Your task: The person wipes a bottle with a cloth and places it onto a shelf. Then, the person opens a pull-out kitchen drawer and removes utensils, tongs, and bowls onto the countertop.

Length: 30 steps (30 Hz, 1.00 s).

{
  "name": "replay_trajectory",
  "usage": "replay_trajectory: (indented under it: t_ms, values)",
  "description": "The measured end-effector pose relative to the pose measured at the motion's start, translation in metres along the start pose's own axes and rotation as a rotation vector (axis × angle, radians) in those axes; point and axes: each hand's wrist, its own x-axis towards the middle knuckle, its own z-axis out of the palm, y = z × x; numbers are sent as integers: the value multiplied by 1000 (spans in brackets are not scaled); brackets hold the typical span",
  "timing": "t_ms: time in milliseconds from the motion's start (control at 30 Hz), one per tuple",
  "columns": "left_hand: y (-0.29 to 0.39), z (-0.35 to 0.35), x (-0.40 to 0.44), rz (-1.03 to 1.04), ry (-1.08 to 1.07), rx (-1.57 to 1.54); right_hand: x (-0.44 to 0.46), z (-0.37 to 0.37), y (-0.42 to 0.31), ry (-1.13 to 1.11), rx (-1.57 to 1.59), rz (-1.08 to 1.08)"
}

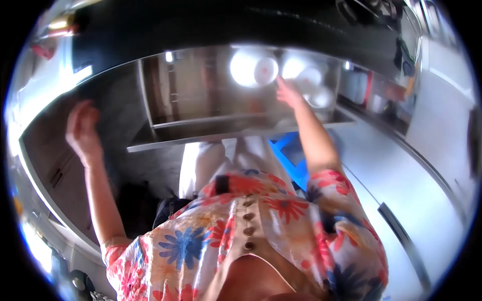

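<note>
An open metal drawer [188, 124] is pulled out in front of me, with white dishes in its right part. My right hand [288, 93] reaches into it, fingertips pinched at the rim of a small white bowl [266, 71] with a reddish mark in its middle. That bowl overlaps a larger white dish [242, 65], bright with glare. To its right are another white dish [307, 76] and a smaller one [320, 96]. My left hand [83, 129] hangs in the air left of the drawer, blurred, fingers loosely bent and apart, holding nothing.
A dark countertop [201, 25] runs above the drawer. Something blue [291, 155] stands below the drawer's right side. White cabinet fronts [371, 165] with a dark handle [404, 246] are at the right. Dark cabinet doors [55, 165] line the left.
</note>
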Motion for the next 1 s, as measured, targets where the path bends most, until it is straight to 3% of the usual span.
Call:
replay_trajectory:
  t_ms: [67,100,133,167,233,300,433,533,633,767,800,900,1000]
  values:
    - [-14,58,-30,-171,-550,-91,0,5,-5,-3,4,24]
    - [-17,93,-31,-199,-816,60,-1,8,-8,-13,1,37]
    - [-19,130,-40,-272,-831,-119,-2,13,-9,-23,5,42]
    - [-47,169,-40,-59,-930,-45,0,18,-10,-30,5,48]
    - [-40,227,-40,-310,-1021,-403,7,32,-6,-70,32,26]
    - [-43,285,-34,-394,-1043,-262,1,39,-13,-64,98,22]
    - [-38,335,-30,-513,-1025,-521,-5,47,-23,-57,134,61]
    - [-30,336,-33,-649,-828,-429,6,57,-23,-94,149,58]
    - [-51,345,-34,-751,-850,-478,40,65,-12,-181,148,90]
    - [-58,349,-48,-868,-913,-727,36,70,-3,-114,17,-47]
    - [-57,351,-51,-895,-844,-767,35,72,-2,-100,10,-40]
    - [-58,346,-57,-919,-905,-828,39,67,13,-175,114,-49]
    - [-45,336,-79,-921,-988,-827,-14,49,13,-230,132,-17]
